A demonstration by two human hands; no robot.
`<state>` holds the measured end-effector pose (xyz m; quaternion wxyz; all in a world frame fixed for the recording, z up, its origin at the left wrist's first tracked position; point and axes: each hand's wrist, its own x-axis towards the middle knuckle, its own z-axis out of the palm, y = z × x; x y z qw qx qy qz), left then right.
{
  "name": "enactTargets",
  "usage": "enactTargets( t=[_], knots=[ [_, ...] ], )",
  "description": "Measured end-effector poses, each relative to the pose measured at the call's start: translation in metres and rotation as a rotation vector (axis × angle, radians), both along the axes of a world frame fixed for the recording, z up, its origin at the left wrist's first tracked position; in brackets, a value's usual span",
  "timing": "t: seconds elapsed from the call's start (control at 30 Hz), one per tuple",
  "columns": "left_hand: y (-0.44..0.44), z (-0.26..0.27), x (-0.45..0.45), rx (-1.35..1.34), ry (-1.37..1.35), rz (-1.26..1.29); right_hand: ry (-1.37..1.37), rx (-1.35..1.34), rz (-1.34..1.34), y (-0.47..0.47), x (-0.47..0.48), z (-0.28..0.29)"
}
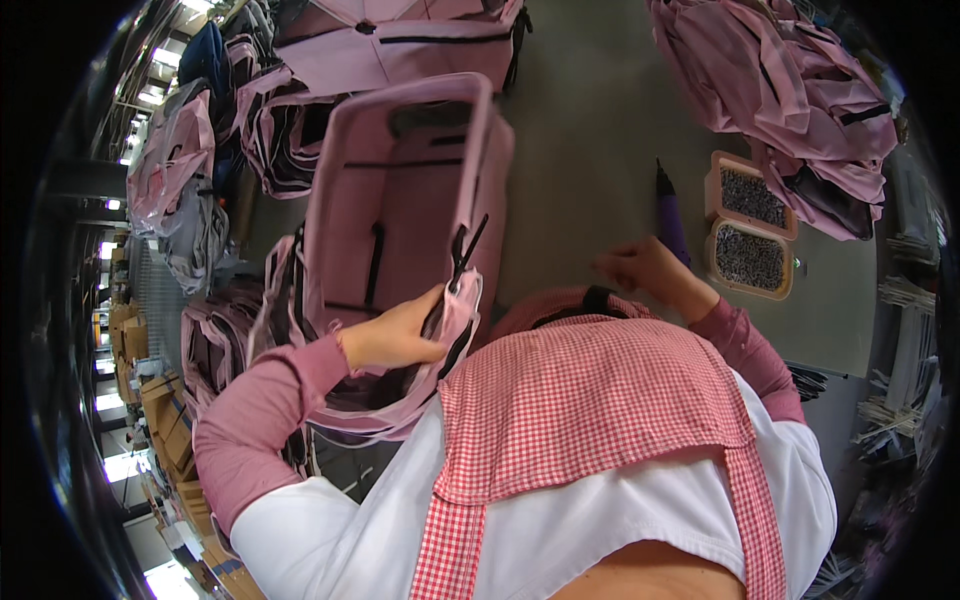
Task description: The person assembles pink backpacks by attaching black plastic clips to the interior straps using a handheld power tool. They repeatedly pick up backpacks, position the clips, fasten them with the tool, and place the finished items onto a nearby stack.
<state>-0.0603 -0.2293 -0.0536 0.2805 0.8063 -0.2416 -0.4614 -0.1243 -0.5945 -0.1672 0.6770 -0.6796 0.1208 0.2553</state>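
Note:
A pink fabric suitcase shell (420, 195) lies with its inside facing up before me, black straps across its lining. My left hand (397, 330) is closed on the white-edged, zippered edge of its pink fabric flap (461, 307) at the near right corner. Loose fabric hangs from there toward my body. Over the table, to the right of the suitcase, my right hand (637, 266) is blurred with its fingers curled; whether something small is in it cannot be told. Just beyond it lies a purple power screwdriver (670, 221) with a black tip, pointing away from me.
Two plastic tubs of small metal fasteners (750, 259) stand on the grey table (585, 112) at right. Pink fabric covers (795, 90) are heaped behind them. Another pink suitcase piece (420, 37) lies at the far side. Stacked fabric pieces (217, 337) and cardboard boxes (165, 420) are at left.

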Motion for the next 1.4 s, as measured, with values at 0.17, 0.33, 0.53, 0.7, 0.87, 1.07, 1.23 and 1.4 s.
enactTargets(
  t=[0.17,0.33,0.53,0.7,0.87,1.07,1.23,1.4],
  knots=[
    [-0.005,0.045,-0.024,-0.262,0.251,0.324,-0.39,0.096,0.072,0.018,0.022,0.033],
    [-0.018,0.069,-0.023,-0.289,0.315,0.316,-0.676,0.134,-0.02,0.038,0.02,0.077],
    [-0.023,0.069,-0.017,-0.266,0.313,0.209,-0.692,0.313,-0.12,0.048,0.016,0.07],
    [-0.016,0.062,-0.008,-0.312,0.352,0.221,-0.716,0.216,-0.122,0.057,0.014,0.067],
    [-0.012,0.061,0.003,-0.292,0.355,0.177,-0.684,0.329,-0.206,0.064,0.019,0.061],
    [-0.011,0.071,0.019,-0.238,0.354,0.096,-0.737,0.114,-0.141,0.068,0.029,0.065],
    [-0.01,0.053,0.049,-0.101,0.235,0.165,-0.508,0.318,0.067,0.068,0.044,0.067],
    [-0.016,0.016,0.056,-0.083,0.239,-0.083,-0.562,0.431,0.112,0.064,0.055,0.082]
  ],
)
